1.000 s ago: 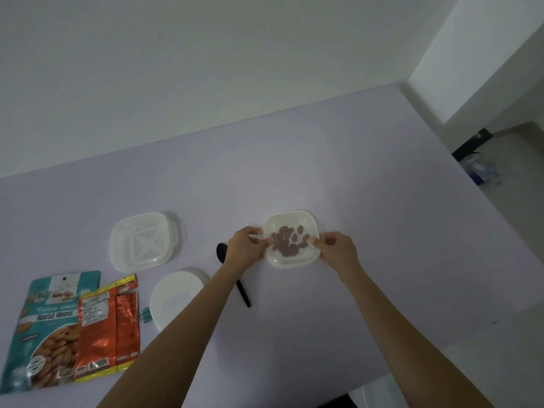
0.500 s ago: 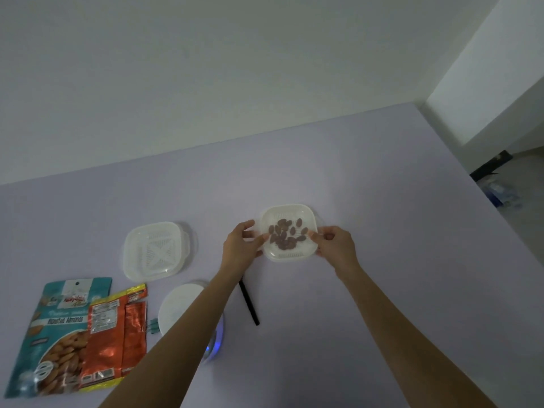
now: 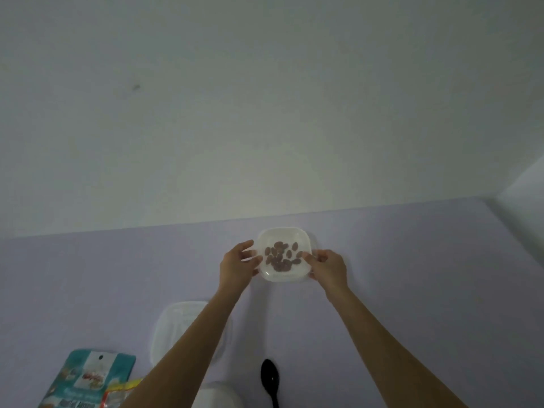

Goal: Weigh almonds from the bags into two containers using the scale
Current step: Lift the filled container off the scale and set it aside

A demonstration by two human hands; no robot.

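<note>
Lying nearest, at the lower left edge: teal printed almond bag (image 3: 88, 378), flat on the pale lilac table (image 3: 426, 275), with an orange foil bag (image 3: 122, 391) overlapping its right side, both cut by the frame; just right of them, white scale (image 3: 219, 397), only its top showing beside the left forearm; next to that, black plastic spoon (image 3: 270, 378), bowl pointing away; farther back, empty translucent white square container (image 3: 176, 328), partly hidden by the same forearm; well beyond, near the table's far edge, second translucent white square container with rounded corners (image 3: 282, 276), shallow, holding a loose single layer of brown almonds (image 3: 279, 256) clustered at its middle; left hand (image 3: 237, 265) grips its left rim, fingers curled; right hand (image 3: 328, 267) pinches its right rim; whether its base touches the table cannot be told; behind, plain white wall (image 3: 265, 98).
</note>
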